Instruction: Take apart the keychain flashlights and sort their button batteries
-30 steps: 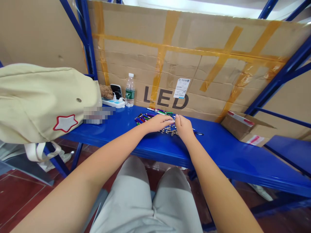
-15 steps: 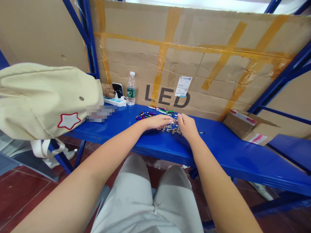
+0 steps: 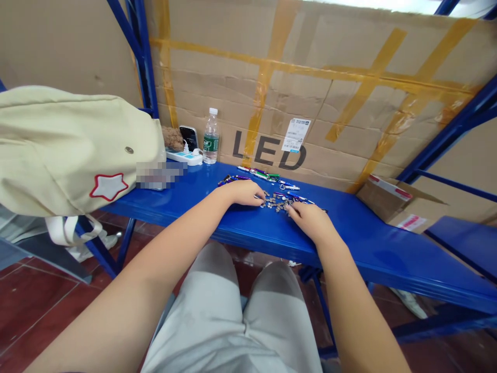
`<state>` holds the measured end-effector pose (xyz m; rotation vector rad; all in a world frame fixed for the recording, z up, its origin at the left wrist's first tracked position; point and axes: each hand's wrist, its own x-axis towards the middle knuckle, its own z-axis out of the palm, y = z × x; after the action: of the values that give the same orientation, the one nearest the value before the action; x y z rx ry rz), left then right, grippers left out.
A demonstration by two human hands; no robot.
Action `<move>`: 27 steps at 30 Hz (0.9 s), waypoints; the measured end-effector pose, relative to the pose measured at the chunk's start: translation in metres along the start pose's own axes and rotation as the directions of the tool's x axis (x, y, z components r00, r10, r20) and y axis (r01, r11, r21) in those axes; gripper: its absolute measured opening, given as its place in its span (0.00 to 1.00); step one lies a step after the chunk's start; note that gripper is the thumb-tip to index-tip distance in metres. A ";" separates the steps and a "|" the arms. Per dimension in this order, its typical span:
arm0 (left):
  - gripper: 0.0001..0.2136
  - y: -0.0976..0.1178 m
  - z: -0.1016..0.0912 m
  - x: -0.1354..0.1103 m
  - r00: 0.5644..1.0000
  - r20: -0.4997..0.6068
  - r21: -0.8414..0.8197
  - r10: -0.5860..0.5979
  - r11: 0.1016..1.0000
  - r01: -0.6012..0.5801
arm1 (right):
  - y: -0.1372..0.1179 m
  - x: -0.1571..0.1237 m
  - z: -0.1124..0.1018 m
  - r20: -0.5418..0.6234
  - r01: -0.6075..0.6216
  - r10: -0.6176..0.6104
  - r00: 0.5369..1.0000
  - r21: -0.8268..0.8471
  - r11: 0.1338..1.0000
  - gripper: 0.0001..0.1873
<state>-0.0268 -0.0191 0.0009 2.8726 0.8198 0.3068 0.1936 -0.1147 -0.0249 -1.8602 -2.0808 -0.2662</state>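
Note:
A scatter of small metallic pieces [image 3: 277, 205] lies on the blue bench, too small to name surely. My left hand [image 3: 248, 192] is at the left edge of the scatter, its fingers curled down and closed; what they hold, if anything, is hidden. On the right side, my right hand [image 3: 309, 218] reaches into the pieces with thumb and fingers pinched together, their contents unclear. Beyond the hands lie several colourful pens [image 3: 259, 174] and a blue pen [image 3: 288, 184]. More pens [image 3: 301, 197] rest just behind my right hand, and dark purple ones [image 3: 233, 179] are behind my left wrist.
On the blue bench [image 3: 373, 233] stand a water bottle [image 3: 210, 140], a white power strip [image 3: 190, 156] with a phone [image 3: 189, 138], a cream bag [image 3: 77, 150] at left and a small open carton [image 3: 399, 204] at right. A large cardboard sheet [image 3: 233, 93] rises behind.
My hands have moved apart and down to the small pieces, from being together above them. A blue pen now shows on the bench behind, where my hands were. The view has shifted slightly.

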 end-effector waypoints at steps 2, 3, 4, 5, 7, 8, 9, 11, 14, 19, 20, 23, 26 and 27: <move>0.15 0.002 0.001 0.001 1.000 0.000 0.016 -0.016 1.000 0.016 | -0.005 0.000 0.000 0.003 -0.030 0.030 1.000 -0.038 0.999 0.17; 0.15 0.002 0.001 0.001 1.000 -0.003 0.022 -0.027 0.999 0.027 | -0.007 0.000 -0.001 -0.002 -0.048 0.048 0.999 -0.054 0.997 0.17; 0.16 0.003 0.000 0.001 0.999 -0.007 0.027 -0.040 0.999 0.040 | -0.009 0.000 -0.002 -0.010 -0.067 0.067 0.998 -0.066 0.996 0.18; 0.16 0.004 0.000 0.001 0.998 -0.012 0.030 -0.054 0.998 0.054 | -0.010 0.000 -0.003 -0.021 -0.087 0.086 0.996 -0.075 0.993 0.19; 0.17 0.004 -0.001 0.000 0.997 -0.022 0.030 -0.079 0.996 0.080 | -0.012 -0.001 -0.005 -0.048 -0.124 0.121 0.992 -0.079 0.989 0.20; 0.17 0.004 -0.002 0.000 0.995 -0.028 0.028 -0.091 0.995 0.092 | -0.012 -0.002 -0.007 -0.064 -0.141 0.136 0.989 -0.076 0.987 0.20; 0.16 0.003 -0.002 -0.001 0.994 -0.036 0.025 -0.103 0.994 0.104 | -0.013 -0.003 -0.008 -0.081 -0.154 0.149 0.986 -0.067 0.986 0.19; 0.15 0.002 -0.003 -0.001 0.991 -0.056 0.011 -0.120 0.993 0.120 | -0.015 -0.003 -0.009 -0.119 -0.167 0.161 0.980 -0.038 0.985 0.19; 0.16 -0.001 -0.004 -0.001 0.990 -0.088 -0.039 -0.110 0.994 0.107 | -0.021 0.001 -0.009 -0.157 -0.129 0.131 0.979 0.028 0.991 0.18; 0.15 -0.004 -0.004 -0.002 0.993 -0.113 -0.116 -0.028 0.993 0.015 | -0.025 0.001 -0.006 -0.161 -0.012 0.033 0.986 0.126 0.992 0.15; 0.15 -0.005 -0.004 -0.002 0.994 -0.113 -0.124 -0.004 0.992 -0.011 | -0.023 -0.002 -0.006 -0.167 0.001 0.023 0.986 0.141 0.990 0.14; 0.14 -0.010 -0.002 0.000 0.993 -0.105 -0.137 0.055 0.988 -0.069 | -0.012 -0.014 -0.004 -0.180 0.058 -0.023 0.983 0.191 0.980 0.12; 0.17 -0.015 0.002 0.002 0.991 -0.116 -0.121 0.059 0.990 -0.073 | -0.001 -0.021 0.000 -0.153 0.153 -0.118 0.981 0.238 0.959 0.10; 0.17 -0.016 0.003 0.002 0.990 -0.127 -0.110 0.054 0.992 -0.068 | 0.001 -0.021 0.002 -0.139 0.176 -0.145 0.980 0.250 0.952 0.09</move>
<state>-0.0327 -0.0042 -0.0045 2.7980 0.7094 0.5261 0.1964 -0.1330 -0.0346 -1.4896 -2.0747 -0.1304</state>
